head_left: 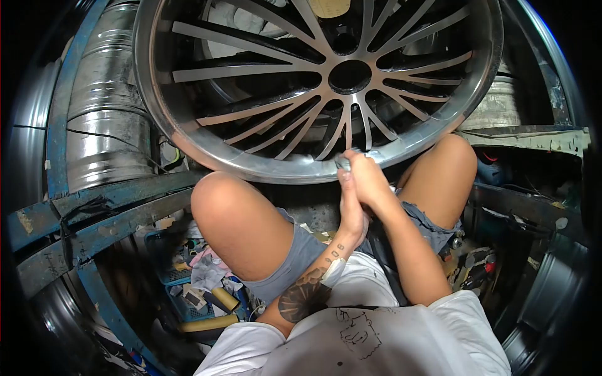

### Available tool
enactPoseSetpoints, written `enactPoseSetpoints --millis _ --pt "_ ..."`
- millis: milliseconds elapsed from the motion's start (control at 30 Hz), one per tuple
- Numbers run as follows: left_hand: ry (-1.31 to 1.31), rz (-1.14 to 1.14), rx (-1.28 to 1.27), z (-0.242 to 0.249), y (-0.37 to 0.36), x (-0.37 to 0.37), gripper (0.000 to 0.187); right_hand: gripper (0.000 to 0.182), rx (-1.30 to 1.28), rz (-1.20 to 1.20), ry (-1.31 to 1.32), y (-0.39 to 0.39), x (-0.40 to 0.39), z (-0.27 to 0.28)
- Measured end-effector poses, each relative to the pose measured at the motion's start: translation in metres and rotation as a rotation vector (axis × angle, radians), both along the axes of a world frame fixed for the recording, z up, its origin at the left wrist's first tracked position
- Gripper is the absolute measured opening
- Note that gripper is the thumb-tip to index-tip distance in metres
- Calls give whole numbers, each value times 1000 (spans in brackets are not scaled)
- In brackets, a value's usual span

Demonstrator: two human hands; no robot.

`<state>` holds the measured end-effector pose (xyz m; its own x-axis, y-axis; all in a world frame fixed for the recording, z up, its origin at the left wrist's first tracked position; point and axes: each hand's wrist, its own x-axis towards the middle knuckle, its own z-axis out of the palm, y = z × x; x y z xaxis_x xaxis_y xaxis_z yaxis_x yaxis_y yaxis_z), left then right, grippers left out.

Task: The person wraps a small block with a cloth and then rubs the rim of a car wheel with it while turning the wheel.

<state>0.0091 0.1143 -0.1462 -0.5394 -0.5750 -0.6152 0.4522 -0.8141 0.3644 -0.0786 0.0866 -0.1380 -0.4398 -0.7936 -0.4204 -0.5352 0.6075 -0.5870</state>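
I am sitting low with the alloy wheel (313,81) stood up in front of my knees, its face toward me, many thin spokes running out from the hub (349,76). Both hands meet at the lower lip of the rim (276,170), at about 6 o'clock on the wheel. My right hand (370,182) is clenched over a small greyish tool or pad (342,164) pressed against the lip; what exactly it is I cannot tell. My left hand (351,210) lies just under the right, fingers wrapped around it or the tool's shank, bracing.

To do this pass well, I judge the thing is to keep the tool flat on the lip, let the left hand carry the steadying, and work in short strokes along the curve rather than across it, so the edge does not dig. The wheel seems to rest between my knees; I would keep them snug so it cannot roll.

At 8 o'clock from my lap a blue crate (182,276) holds rags and odd bits.
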Motion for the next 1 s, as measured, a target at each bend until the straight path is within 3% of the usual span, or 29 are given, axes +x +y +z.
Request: enactPoseSetpoints --millis 167,267,667,800,1000 --pt "-36 48 -58 -17 6 4 78 37 -68 22 -130 -7 9 8" --pt "-11 36 -16 -7 3 1 77 38 -5 36 6 -2 0 3" --pt "-259 183 -274 2 8 0 73 43 -93 -18 -32 0 18 -1" --pt "-384 -13 -345 -8 8 2 72 45 -152 -93 -46 18 8 -6" --pt "-359 37 -322 -12 5 7 73 51 -132 -129 -166 9 15 -3"
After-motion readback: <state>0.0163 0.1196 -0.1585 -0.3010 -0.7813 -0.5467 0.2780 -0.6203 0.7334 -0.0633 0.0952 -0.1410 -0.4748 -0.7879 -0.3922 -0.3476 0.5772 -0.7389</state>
